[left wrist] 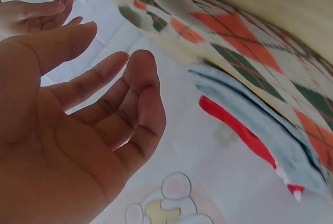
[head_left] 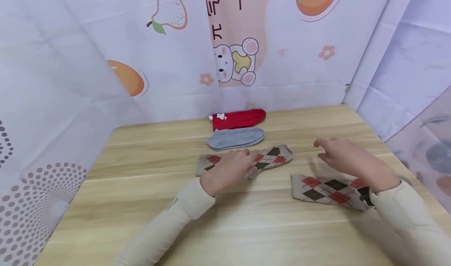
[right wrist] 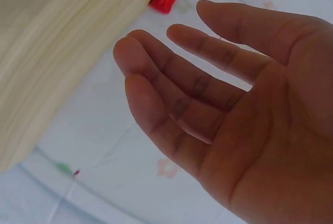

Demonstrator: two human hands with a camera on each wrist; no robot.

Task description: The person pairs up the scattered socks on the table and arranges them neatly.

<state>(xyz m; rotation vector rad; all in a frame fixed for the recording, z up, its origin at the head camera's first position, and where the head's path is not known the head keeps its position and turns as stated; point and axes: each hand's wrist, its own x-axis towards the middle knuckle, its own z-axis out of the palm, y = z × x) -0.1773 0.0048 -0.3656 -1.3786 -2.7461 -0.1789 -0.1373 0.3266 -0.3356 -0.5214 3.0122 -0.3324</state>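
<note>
In the head view an argyle sock (head_left: 273,157) in beige, red and dark green lies across the middle of the table. My left hand (head_left: 230,171) is over it and hides its centre; in the left wrist view the fingers (left wrist: 143,88) are loosely bent with nothing between them. A second argyle sock (head_left: 325,190) lies at the right, partly covered by my right forearm. My right hand (head_left: 347,159) hovers just beyond that sock, fingers relaxed and holding nothing, as the right wrist view also shows.
Behind the argyle socks lie a grey-blue sock pair (head_left: 236,138) and a red sock pair (head_left: 241,119) with a white figure at its cuff. The wooden table (head_left: 141,195) ends against a printed curtain (head_left: 176,70) at the back and sides.
</note>
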